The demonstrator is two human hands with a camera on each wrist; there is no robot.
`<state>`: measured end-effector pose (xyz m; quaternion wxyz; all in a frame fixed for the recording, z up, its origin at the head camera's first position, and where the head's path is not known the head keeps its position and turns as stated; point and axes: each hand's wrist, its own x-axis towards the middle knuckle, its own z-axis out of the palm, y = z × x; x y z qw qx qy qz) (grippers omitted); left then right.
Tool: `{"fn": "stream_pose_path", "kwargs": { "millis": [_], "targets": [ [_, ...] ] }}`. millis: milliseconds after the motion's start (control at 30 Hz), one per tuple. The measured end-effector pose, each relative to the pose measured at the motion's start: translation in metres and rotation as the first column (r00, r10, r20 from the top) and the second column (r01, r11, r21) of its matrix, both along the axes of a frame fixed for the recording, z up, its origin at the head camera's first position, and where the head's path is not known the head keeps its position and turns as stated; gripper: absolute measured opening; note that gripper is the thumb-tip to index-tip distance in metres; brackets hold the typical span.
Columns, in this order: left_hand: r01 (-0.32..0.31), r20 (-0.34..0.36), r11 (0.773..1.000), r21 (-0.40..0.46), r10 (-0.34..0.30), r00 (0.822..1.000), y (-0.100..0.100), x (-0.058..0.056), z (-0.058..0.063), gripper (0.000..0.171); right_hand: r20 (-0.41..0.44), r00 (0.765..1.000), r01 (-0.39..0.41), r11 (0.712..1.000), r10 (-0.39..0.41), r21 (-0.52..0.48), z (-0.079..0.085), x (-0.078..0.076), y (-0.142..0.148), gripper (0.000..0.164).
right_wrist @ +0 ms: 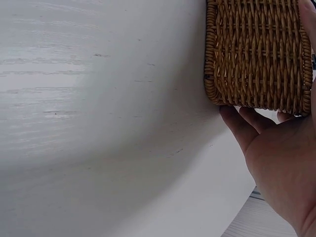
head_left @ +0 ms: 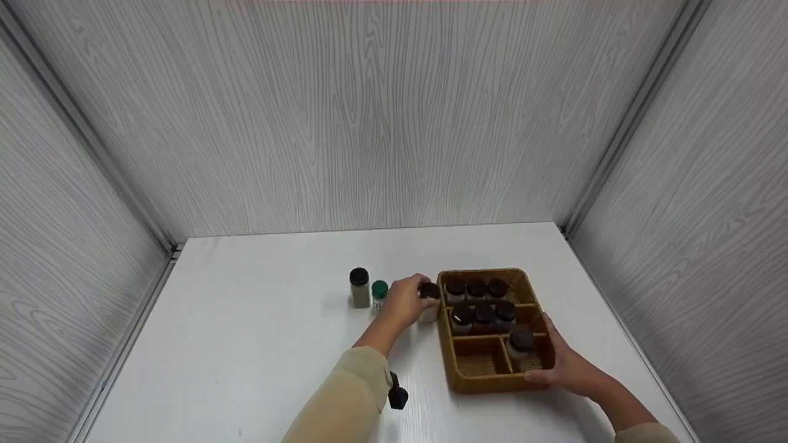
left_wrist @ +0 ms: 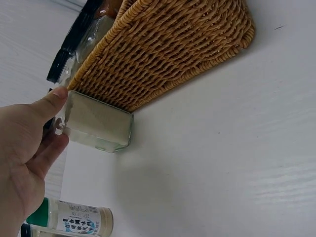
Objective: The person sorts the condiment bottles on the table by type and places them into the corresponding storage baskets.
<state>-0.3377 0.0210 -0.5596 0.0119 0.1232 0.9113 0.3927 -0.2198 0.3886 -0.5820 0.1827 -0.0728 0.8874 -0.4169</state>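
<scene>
A square glass jar (left_wrist: 98, 121) of pale contents, topped with a dark cap, is pinched near its top between the thumb and fingers of the left hand (head_left: 403, 299); it is held upright just beside the left wall of a brown wicker basket (head_left: 486, 385), and whether its base is set on the tabletop (head_left: 258, 320) cannot be told. The basket's near right corner is gripped by the right hand (head_left: 569, 369), the thumb laid at the near rim and the fingers round the right side. Inside, three dark-capped jars (head_left: 484, 317) are held in the back compartment, three in the middle, and one in the near right compartment. To the left, a labelled green-capped bottle (head_left: 379, 290) and a black-capped bottle (head_left: 359, 292) are stood upright
</scene>
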Motion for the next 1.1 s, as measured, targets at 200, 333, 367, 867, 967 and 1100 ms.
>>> {"fn": "stream_pose_path", "kwargs": {
  "millis": [200, 333, 367, 867, 967, 1100],
  "targets": [
    [0.005, -0.02, 1.0, -0.022, -0.006, 1.0, 0.0, 0.005, 0.001, 0.046, -0.021, 1.0, 0.003, 1.0, -0.003, -0.005, 0.001, -0.003, 0.001, 0.141],
    [0.018, -0.025, 1.0, -0.012, -0.019, 1.0, -0.001, 0.008, 0.004, 0.044, -0.03, 1.0, 0.002, 1.0, -0.002, -0.002, 0.001, -0.004, 0.0, 0.14],
    [0.021, -0.024, 1.0, -0.01, -0.021, 0.999, -0.002, 0.008, 0.005, 0.044, -0.033, 0.999, 0.001, 1.0, -0.001, 0.001, 0.0, -0.004, 0.0, 0.14],
    [0.006, 0.079, 0.985, 0.174, -0.021, 0.997, -0.015, 0.015, 0.02, 0.048, -0.014, 1.0, 0.006, 1.0, -0.006, -0.004, -0.001, 0.0, -0.001, 0.14],
    [-0.009, 0.081, 0.979, 0.204, -0.008, 0.997, -0.018, 0.016, 0.022, 0.048, -0.023, 1.0, 0.006, 1.0, -0.006, -0.009, -0.002, 0.001, -0.001, 0.14],
    [-0.021, 0.075, 0.975, 0.222, 0.004, 0.997, -0.019, 0.016, 0.028, 0.046, -0.034, 0.999, 0.011, 1.0, -0.012, -0.011, -0.002, 0.001, 0.0, 0.141]
  ]
}}
